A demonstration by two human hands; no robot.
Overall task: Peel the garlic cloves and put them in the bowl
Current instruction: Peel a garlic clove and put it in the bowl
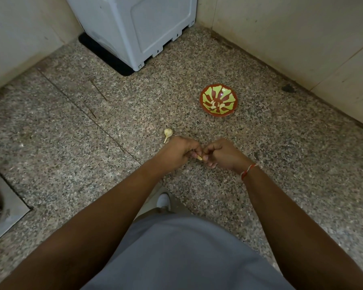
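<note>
A small pale garlic clove (199, 157) sits pinched between the two hands, only its yellowish tip showing in the gap where the fingertips meet. The left hand (179, 151) is curled into a loose fist with thumb and forefinger pressed onto the clove from the left; the right hand (223, 154) mirrors it, its fingers folded in and its thumb closing on the clove's other end, so both grips are tight on the same piece. How much skin is left on the clove is too small to tell. A red and white thread band (247, 171) circles the right wrist. Just beyond the left knuckles, on the speckled stone floor (71, 143), lies a garlic bulb (168, 133) with a short stem pointing back toward the hand, near it but whether touching cannot be told. Farther ahead and to the right, well apart from the hands, stands the bowl (203, 96), red with a yellow-green pattern, with a few pale peeled cloves (216, 105) resting in its bottom. Behind it all, a white appliance (138, 28) stands on a black mat in the corner between light walls. Below the forearms, grey clothing and a white shoe (163, 200) show.
</note>
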